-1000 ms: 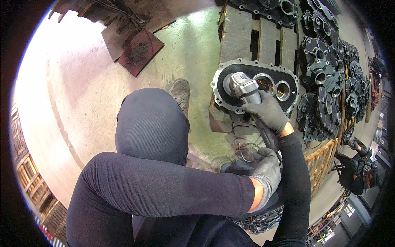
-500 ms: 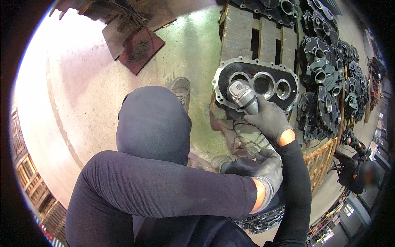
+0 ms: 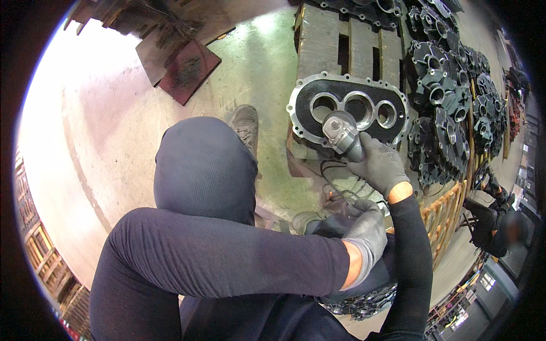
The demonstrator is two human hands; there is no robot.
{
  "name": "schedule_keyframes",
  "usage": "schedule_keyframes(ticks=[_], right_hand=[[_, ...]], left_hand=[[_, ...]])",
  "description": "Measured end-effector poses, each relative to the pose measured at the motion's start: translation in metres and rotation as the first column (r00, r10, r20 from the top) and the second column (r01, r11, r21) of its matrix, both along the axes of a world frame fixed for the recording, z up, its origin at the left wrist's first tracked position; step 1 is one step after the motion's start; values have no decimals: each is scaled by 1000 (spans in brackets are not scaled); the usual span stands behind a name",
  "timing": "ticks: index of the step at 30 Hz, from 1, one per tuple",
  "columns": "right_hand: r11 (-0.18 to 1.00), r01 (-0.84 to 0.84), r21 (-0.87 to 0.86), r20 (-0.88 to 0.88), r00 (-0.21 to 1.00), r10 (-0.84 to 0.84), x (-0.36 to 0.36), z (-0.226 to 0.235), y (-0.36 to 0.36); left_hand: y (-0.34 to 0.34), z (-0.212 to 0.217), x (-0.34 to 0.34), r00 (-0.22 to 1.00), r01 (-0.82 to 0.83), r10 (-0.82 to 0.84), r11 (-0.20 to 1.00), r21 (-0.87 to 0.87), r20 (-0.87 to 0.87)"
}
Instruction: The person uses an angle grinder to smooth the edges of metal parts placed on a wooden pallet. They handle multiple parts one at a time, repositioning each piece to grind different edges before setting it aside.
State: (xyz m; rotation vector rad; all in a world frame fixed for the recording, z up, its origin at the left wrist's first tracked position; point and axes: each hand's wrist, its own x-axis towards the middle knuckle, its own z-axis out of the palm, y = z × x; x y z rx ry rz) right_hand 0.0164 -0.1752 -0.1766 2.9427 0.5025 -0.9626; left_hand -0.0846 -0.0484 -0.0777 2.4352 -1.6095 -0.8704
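My gloved right hand (image 3: 380, 165) is wrapped around the body of an angle grinder (image 3: 343, 136). The grinder's head hangs over the near edge of a black cast housing cover (image 3: 313, 122) with a bright machined rim and three ringed bores. Whether its disc touches the metal cannot be made out. My gloved left hand (image 3: 367, 227) sits lower, beside my right forearm, its fingers curled together. A dark power cable (image 3: 325, 173) loops down from near the grinder and passes by the left fingertips; whether they grip it is hidden.
The cover lies on a wooden pallet (image 3: 321, 40), with another casting (image 3: 364, 10) at its far end. Stacked dark castings (image 3: 438, 91) crowd the right side. A wooden crate (image 3: 443, 216) stands beyond my right forearm. A reddish plate (image 3: 190, 71) lies on the floor; another person (image 3: 489, 221) is at far right.
The grinder has moved toward me and right along the cover, off the left bore to the near edge between the left and middle bores. The whole view has shifted slightly.
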Motion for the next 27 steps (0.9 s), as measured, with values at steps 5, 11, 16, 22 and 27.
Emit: schedule_keyframes(ticks=[5, 11, 16, 22, 27], right_hand=[[997, 71, 9, 91, 993, -71, 2, -5, -19], [992, 113, 55, 140, 983, -120, 11, -5, -47], [983, 154, 102, 94, 982, -164, 8, -5, -41], [990, 65, 124, 157, 984, -84, 1, -18, -48], [996, 37, 76, 114, 992, -46, 4, -17, -53]], left_hand=[[-2, -6, -13, 992, -73, 76, 997, -25, 102], [0, -1, -4, 999, -6, 7, 1000, -24, 42], [-6, -4, 10, 992, 98, -99, 995, -20, -79], [-6, -4, 10, 995, 97, -97, 995, -6, 13], [-14, -10, 6, 998, 35, -38, 997, -63, -47]])
